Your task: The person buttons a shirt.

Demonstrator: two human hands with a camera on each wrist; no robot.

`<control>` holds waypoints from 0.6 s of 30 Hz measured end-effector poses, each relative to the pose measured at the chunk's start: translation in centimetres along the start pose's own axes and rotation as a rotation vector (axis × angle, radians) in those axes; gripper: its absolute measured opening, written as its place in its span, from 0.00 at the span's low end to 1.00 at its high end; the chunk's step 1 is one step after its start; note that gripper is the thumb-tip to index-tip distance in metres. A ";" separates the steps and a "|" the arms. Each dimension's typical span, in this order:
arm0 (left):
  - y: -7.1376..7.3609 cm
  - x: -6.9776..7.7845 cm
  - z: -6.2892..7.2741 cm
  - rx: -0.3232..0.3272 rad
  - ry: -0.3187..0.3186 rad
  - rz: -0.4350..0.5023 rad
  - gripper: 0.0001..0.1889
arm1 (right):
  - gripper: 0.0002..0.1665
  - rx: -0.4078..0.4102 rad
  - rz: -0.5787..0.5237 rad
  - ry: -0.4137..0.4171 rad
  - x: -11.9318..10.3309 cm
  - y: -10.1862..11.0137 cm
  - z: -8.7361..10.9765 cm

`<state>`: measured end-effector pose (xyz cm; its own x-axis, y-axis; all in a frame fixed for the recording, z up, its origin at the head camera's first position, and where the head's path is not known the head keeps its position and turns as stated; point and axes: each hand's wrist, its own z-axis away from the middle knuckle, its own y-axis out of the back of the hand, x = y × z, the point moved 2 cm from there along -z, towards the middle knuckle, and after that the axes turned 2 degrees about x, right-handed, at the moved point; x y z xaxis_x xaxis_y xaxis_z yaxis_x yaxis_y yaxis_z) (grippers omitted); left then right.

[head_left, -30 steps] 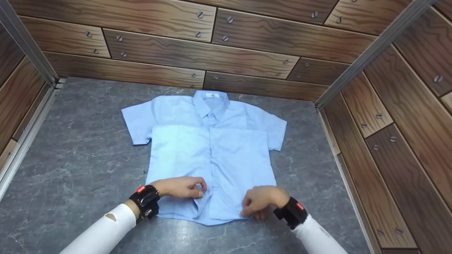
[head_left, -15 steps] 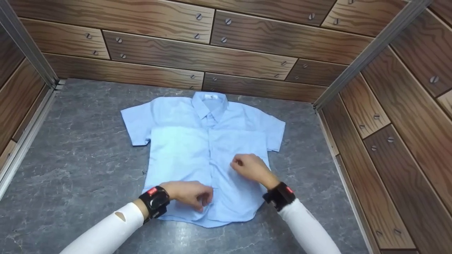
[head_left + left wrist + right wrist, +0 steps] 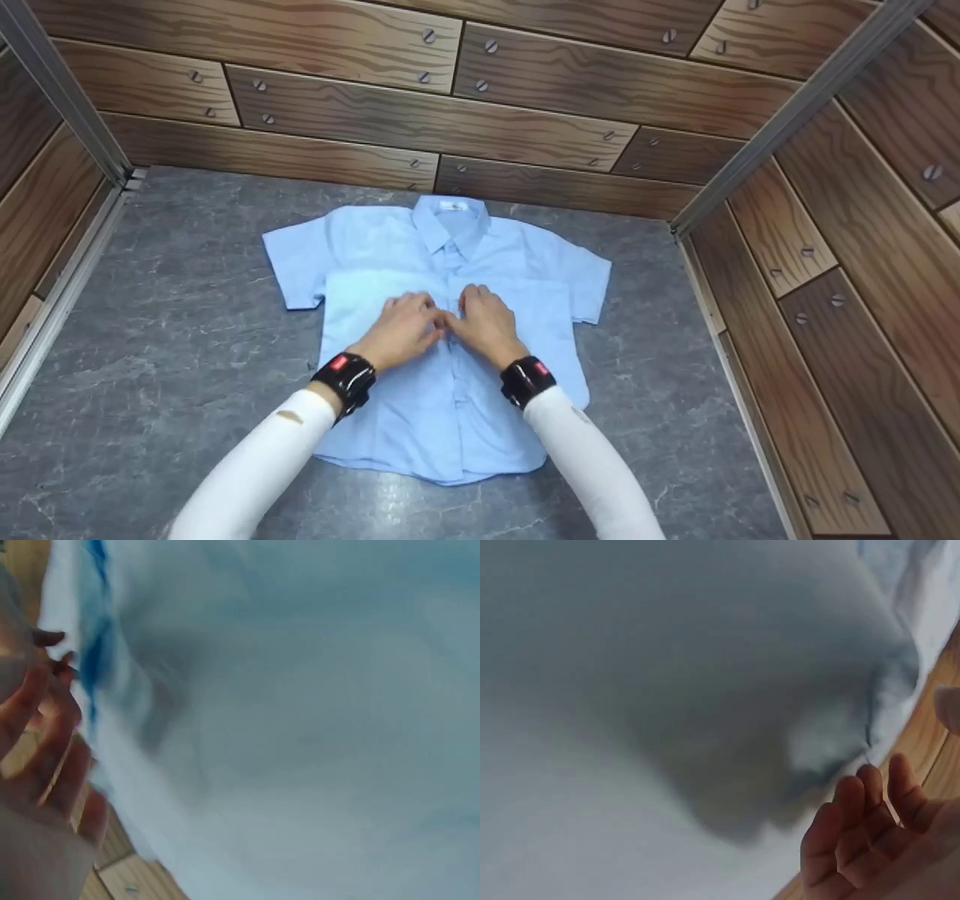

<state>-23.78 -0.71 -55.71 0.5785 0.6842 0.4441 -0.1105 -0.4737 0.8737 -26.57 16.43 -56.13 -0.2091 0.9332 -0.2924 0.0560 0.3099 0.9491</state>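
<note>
A light blue short-sleeved shirt (image 3: 382,420) lies front up, its collar (image 3: 452,225) at the far end and its hem nearest the person. A straight line crosses the chest, and the button placket (image 3: 457,420) runs down the middle. The left hand (image 3: 403,326) is over the placket at chest height, fingers loosely bent. Close beside it, the right hand (image 3: 486,319) has its fingertips at the placket, thumb toward the left hand's. In the right wrist view, the bent fingers (image 3: 847,817) and thumb stand apart, right at the cloth. The left wrist view shows the left fingers (image 3: 67,772) spread beside the fabric.
The grey marbled surface (image 3: 187,360) extends around the shirt. Wood-patterned panels form the back wall (image 3: 337,127) and right wall (image 3: 825,337), with metal rails (image 3: 795,120) at the corners. Both forearms wear white sleeves (image 3: 255,465) and black wrist devices (image 3: 349,379).
Both hands have moved from the lower shirt up to the chest and come together at the placket. The lower placket, earlier rumpled near the left hand, now lies straighter.
</note>
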 end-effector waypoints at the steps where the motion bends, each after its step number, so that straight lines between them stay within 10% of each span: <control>1: -0.2 -0.7 -0.2 0.018 0.044 -0.046 0.15 | 0.22 -0.001 0.013 -0.005 -0.1 -0.3 -0.1; 8: -1.4 -2.9 1.0 -0.159 0.185 -0.088 0.42 | 0.10 -0.063 -0.060 -0.018 0.5 -1.1 0.4; 18: -0.9 -1.2 3.2 -0.204 0.187 -0.149 0.40 | 0.11 -0.113 -0.369 -0.033 2.7 0.1 1.5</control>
<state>-21.84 -2.88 -57.69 0.4437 0.8370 0.3202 -0.2063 -0.2523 0.9454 -25.70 19.28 -57.02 -0.1634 0.7688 -0.6182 -0.1250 0.6055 0.7860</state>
